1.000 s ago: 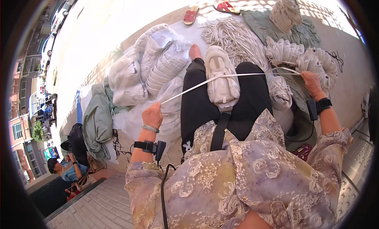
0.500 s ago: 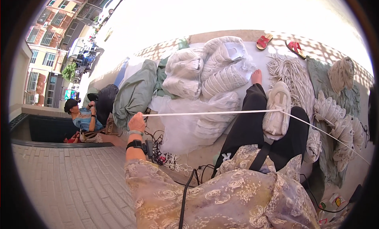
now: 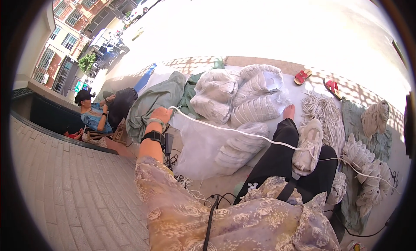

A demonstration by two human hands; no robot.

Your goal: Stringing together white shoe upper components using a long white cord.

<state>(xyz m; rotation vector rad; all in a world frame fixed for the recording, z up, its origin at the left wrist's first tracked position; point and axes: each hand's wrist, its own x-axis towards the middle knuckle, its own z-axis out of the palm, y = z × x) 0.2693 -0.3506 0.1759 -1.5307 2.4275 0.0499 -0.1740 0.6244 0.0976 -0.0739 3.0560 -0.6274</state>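
White shoelace [image 3: 242,132]: pulled taut from the left hand [image 3: 161,115], which pinches its end in closed fingers, across to a white sneaker [image 3: 308,146] resting on the lap. Its far end trails off right toward the rim. Right hand out of view. Adjacent: clear bags of white shoes [image 3: 242,95], loose lace bundle [image 3: 323,110], red sandals [image 3: 317,80].
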